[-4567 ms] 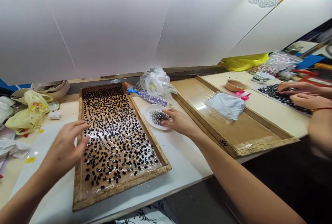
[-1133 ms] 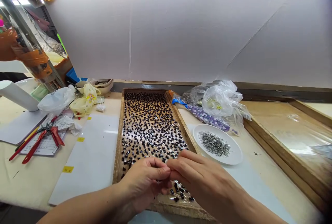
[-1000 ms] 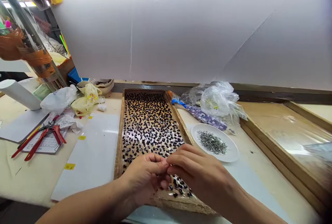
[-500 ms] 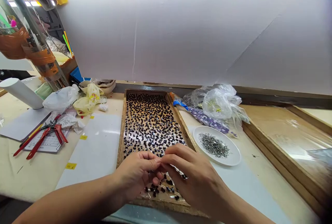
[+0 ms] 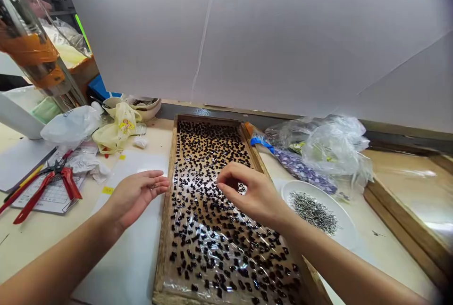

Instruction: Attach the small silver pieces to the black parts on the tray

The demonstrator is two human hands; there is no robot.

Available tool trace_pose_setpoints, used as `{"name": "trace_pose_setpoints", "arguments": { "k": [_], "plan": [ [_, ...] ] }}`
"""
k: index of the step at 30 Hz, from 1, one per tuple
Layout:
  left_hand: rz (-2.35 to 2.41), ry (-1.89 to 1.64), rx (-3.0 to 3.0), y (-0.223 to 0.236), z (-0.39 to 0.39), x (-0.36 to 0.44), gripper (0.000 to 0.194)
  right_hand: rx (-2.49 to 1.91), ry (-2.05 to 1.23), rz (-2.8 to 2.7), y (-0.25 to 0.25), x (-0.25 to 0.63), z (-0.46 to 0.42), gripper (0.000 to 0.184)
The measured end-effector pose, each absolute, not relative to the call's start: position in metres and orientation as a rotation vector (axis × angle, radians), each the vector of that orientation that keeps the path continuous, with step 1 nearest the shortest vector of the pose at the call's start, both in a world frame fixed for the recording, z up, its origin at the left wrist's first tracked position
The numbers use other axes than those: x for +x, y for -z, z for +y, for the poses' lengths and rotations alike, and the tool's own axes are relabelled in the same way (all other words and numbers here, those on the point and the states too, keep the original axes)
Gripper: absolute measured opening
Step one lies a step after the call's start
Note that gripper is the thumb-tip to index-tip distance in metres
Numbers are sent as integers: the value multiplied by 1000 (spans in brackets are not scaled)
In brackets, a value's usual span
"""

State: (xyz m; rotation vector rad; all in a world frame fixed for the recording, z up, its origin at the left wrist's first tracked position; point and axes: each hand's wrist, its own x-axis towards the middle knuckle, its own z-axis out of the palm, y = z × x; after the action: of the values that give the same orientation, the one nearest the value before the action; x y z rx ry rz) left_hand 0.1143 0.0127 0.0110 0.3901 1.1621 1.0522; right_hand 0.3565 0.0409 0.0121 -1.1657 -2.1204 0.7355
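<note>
My left hand (image 5: 139, 196) is off the left side of the wooden tray (image 5: 163, 243), above a white sheet. Its fingers are lightly curled around a few small metal pins (image 5: 153, 185). Over the middle of the tray is my right hand (image 5: 249, 196), thumb and index finger pinched together; whatever is between the tips is too small to make out. Many small glossy black pieces (image 5: 221, 253) lie spread on the tray's clear film. To the right, a white plate (image 5: 348, 241) carries a heap of thin metal pins (image 5: 313, 211).
Red-handled pliers (image 5: 56, 177) lie on papers at the left, near white and yellow plastic bags (image 5: 120, 128). Clear plastic bags (image 5: 332, 140) and a purple patterned cloth (image 5: 304, 168) sit behind the plate. Another wooden frame (image 5: 403, 220) stands at the right. A white panel (image 5: 265, 36) hangs across the back.
My hands were together over the tray's near end and are now apart. The left has moved left, off the tray; the right has moved up over the tray. The view has tilted down.
</note>
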Motion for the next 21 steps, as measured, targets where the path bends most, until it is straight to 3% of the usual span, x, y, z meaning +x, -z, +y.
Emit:
{"name": "trace_pose_setpoints", "arguments": {
  "k": [13,21],
  "plan": [
    [1097,-963,382,13,16,102,15,-1106,-577,-2347,18,312,73,11],
    [1133,-942,404,18,19,99,10,-1148,-559,-2331,20,329,66,11]
  ]
}}
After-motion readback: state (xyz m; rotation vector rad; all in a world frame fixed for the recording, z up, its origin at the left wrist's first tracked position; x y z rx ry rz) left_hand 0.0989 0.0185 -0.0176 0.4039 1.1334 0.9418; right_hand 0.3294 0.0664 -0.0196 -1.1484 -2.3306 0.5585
